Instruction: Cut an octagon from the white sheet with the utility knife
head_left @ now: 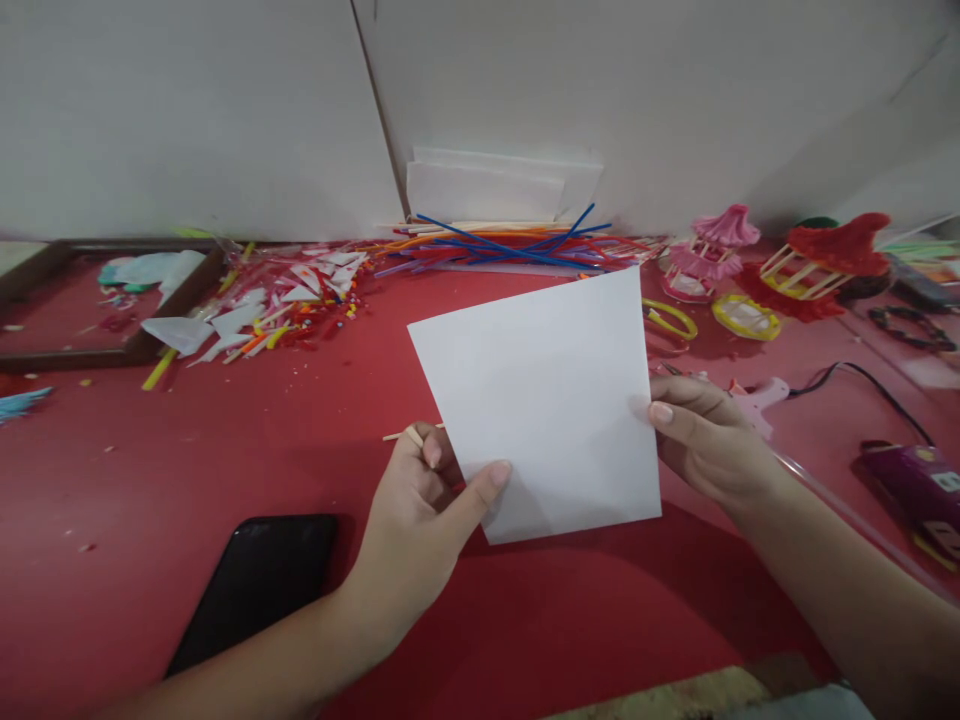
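Note:
A blank white sheet of paper (555, 400) is held up above the red table, tilted a little. My left hand (435, 495) pinches its lower left edge, thumb on the front and fingers behind. A thin wooden stick (394, 436) shows by the fingers of that same hand, its far part hidden behind the sheet. On the right edge, my right hand (701, 430) grips the paper between thumb and fingers. Just beyond the right hand lies a pink glue gun (765, 402), partly hidden. Yellow-handled pliers or scissors (675, 318) lie behind the sheet.
A black phone (255, 590) lies left of my left arm. Pipe cleaners (517, 245) and paper scraps (300, 290) lie along the wall. Pink (712, 250) and red (825, 260) stick models stand back right. A brown frame (135, 355) lies far left, a purple box (915, 490) right.

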### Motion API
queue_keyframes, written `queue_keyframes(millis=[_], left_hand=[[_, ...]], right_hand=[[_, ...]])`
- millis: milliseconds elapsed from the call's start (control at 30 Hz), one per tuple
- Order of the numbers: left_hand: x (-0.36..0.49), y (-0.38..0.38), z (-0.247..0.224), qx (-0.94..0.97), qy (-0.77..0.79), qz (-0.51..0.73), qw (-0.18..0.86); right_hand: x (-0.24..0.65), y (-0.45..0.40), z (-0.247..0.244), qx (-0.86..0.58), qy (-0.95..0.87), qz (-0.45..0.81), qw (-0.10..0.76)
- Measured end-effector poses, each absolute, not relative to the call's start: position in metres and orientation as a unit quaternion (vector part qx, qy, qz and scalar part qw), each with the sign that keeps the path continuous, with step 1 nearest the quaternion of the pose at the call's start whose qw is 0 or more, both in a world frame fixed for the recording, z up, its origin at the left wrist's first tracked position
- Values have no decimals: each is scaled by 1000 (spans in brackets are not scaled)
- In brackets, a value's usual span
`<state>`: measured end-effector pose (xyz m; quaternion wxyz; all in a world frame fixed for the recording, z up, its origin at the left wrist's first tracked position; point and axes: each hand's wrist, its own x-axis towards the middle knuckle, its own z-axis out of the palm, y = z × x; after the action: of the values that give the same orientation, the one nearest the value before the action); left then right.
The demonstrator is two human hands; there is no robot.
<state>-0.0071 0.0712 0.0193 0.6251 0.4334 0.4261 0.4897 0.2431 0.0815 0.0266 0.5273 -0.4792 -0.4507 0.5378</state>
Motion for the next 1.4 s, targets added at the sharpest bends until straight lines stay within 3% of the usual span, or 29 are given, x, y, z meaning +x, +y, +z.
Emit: queue_keyframes(millis=[933,1400], left_hand=[[-4,66,23,460,437,452,627],[-9,67,17,385,483,463,635]], right_hand=[[244,85,24,-529,-408,508,544],[246,82,28,-570,-433,521,465]])
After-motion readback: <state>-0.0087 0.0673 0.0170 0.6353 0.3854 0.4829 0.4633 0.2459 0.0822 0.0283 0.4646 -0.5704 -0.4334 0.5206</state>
